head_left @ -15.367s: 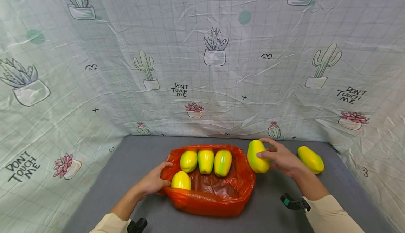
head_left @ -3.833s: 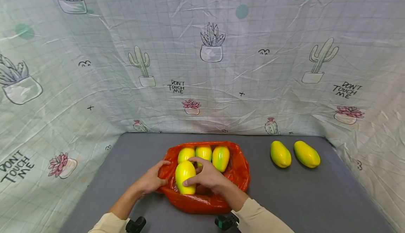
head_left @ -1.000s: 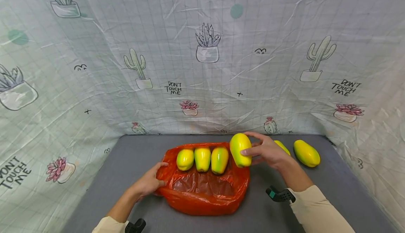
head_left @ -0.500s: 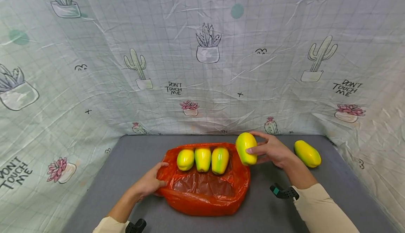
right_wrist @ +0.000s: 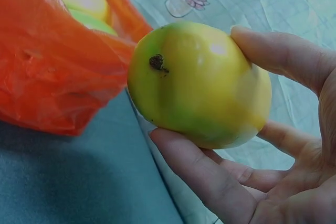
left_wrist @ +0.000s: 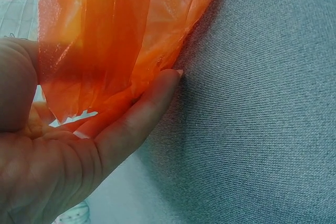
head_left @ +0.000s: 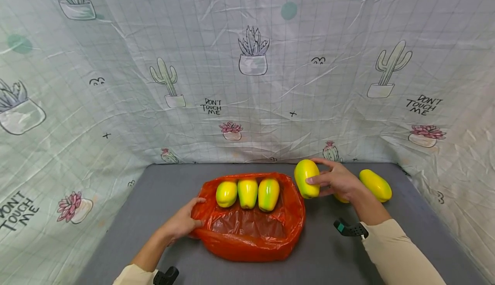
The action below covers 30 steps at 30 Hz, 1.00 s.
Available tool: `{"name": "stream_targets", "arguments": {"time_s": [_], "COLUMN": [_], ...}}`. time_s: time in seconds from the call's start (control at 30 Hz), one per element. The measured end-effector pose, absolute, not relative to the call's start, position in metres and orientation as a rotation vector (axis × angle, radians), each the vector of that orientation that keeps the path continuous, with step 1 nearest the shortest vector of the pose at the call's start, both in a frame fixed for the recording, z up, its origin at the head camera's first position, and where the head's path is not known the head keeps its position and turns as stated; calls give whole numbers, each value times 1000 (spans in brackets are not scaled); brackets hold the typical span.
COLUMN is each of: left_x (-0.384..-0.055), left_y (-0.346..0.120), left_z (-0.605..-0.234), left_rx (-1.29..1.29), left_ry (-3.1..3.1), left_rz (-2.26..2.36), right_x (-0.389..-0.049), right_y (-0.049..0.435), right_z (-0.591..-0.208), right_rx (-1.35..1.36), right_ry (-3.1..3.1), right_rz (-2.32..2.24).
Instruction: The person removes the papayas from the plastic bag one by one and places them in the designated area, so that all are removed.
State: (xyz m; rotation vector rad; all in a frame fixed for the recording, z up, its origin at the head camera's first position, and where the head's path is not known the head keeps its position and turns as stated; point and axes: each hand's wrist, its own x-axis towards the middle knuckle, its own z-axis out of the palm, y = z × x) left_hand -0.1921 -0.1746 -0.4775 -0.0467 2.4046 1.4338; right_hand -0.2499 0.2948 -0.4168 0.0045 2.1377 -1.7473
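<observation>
My right hand (head_left: 335,182) grips a glossy oblong yellow-green fruit (head_left: 307,178), like a mango or small papaya, just right of the bag. In the right wrist view, thumb and fingers hold this fruit (right_wrist: 205,85) from opposite sides, its dark stem scar showing. The red plastic bag (head_left: 251,248) lies wide-mouthed on the table with three similar fruits (head_left: 248,193) in a row along its back. At its left rim, my left hand (head_left: 181,221) holds the plastic. The left wrist view has the bag's edge (left_wrist: 115,40) between thumb and fingers.
Two more fruits lie at the right of the grey table (head_left: 325,250): one whole fruit (head_left: 375,185) in sight, the other fruit (head_left: 342,197) mostly behind my right hand. A cactus-print cloth (head_left: 216,83) rises behind and along both sides.
An earlier fruit went from my right hand to the table. The front-left fruit was then gripped, lifted out and carried rightward past the bag's rim. My left hand stayed at the rim.
</observation>
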Motion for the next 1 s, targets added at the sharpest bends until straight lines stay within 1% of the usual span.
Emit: {"name": "stream_targets", "arguments": {"time_s": [0.53,1.0], "left_x": [-192,-191], "left_y": [-175,-178], "left_z": [-480,-481], "left_rx": [-70,2], "left_ry": [2315,2295], "left_rz": [1510,1536], "right_x": [-255,-258], "right_y": [303,302], "right_z": [-424,-425], "right_rx": [56,70], "right_ry": [2198,2260], "right_rz": [-1694,-1630]}}
